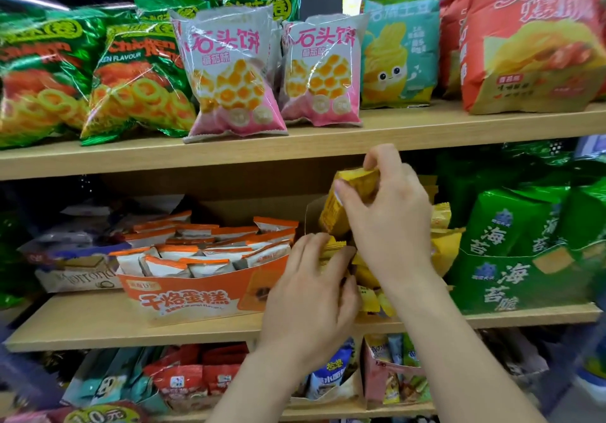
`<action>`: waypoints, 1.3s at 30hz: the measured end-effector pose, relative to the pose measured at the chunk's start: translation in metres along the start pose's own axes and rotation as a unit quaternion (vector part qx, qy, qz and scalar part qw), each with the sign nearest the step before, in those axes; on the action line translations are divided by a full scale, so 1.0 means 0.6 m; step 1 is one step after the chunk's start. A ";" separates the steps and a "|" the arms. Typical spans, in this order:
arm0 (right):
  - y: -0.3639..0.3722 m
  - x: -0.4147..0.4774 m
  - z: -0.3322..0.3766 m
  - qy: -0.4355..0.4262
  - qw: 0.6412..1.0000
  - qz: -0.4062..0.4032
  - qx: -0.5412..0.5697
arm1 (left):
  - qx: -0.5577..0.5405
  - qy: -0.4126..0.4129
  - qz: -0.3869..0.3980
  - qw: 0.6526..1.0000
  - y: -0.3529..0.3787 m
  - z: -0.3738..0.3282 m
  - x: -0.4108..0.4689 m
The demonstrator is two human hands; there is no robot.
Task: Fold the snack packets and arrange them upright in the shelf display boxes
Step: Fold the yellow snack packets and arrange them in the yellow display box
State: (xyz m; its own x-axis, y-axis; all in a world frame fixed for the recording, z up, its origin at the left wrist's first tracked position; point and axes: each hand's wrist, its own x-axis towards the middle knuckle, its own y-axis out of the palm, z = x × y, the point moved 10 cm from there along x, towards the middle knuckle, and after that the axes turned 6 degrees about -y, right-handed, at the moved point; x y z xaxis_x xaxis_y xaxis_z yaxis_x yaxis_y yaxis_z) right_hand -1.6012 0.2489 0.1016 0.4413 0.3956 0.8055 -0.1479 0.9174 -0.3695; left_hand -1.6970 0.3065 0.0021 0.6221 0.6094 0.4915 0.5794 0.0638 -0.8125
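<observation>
Left of both grips, on the wooden shelf (98, 324), stands an orange cardboard box (196, 294) printed 干烙蛋糕, packed with white-and-orange packets (203, 252). Right of them is a green box (511, 278) reading 海苔脆. Between the boxes, the right grip (390, 222) pinches a glossy, blocky yellow packet (354, 190) above the left grip (311, 294). The left grip rests on loose yellow packets (370, 301); whether it clasps them is unclear.

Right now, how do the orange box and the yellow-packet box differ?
The orange box holds white, orange-edged packets in neat rows; the yellow-packet box holds yellow packets, several jumbled. Nothing touches the orange box; the left hand and right hand are at the yellow-packet box, the right holding a yellow packet up. Both stand on the middle shelf.
</observation>
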 end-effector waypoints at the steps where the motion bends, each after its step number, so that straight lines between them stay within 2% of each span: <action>1: 0.002 0.004 0.004 -0.006 1.000 -0.009 -0.014 | -0.008 0.003 -0.004 1.000 -0.001 0.000 0.001; 5: 0.011 -0.003 0.014 -0.025 0.998 -0.015 -0.049 | -0.029 0.000 -0.021 0.999 -0.009 -0.001 0.008; 15: 0.078 -0.017 -0.001 0.020 0.988 0.142 -0.059 | -0.105 -0.005 -0.021 0.994 -0.011 0.000 0.011; 19: 0.096 -0.010 0.003 0.023 0.982 0.174 -0.065 | -0.121 -0.007 -0.022 0.992 -0.015 0.002 0.018; 26: 0.054 0.003 -0.039 0.060 0.986 0.136 -0.069 | -0.103 -0.026 -0.010 0.994 -0.014 0.014 0.020; 30: 0.030 -0.007 -0.052 0.028 0.990 0.138 -0.028 | -0.083 -0.024 -0.003 0.996 -0.004 0.016 0.008; 35: 0.026 -0.019 -0.061 0.031 0.991 0.128 0.038 | -0.074 -0.018 0.002 0.997 0.000 0.017 0.010; 39: 0.010 -0.015 -0.052 -0.033 0.993 0.105 0.040 | -0.067 -0.033 0.018 0.997 0.001 0.020 0.020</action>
State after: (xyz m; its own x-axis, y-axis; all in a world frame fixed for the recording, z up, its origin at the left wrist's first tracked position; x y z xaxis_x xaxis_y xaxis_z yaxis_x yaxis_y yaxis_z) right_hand -1.5785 0.2492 0.0777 0.3345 0.5784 0.7440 -0.3020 0.8136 -0.4968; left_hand -1.6952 0.3233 0.0037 0.6102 0.6607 0.4371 0.6250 -0.0625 -0.7781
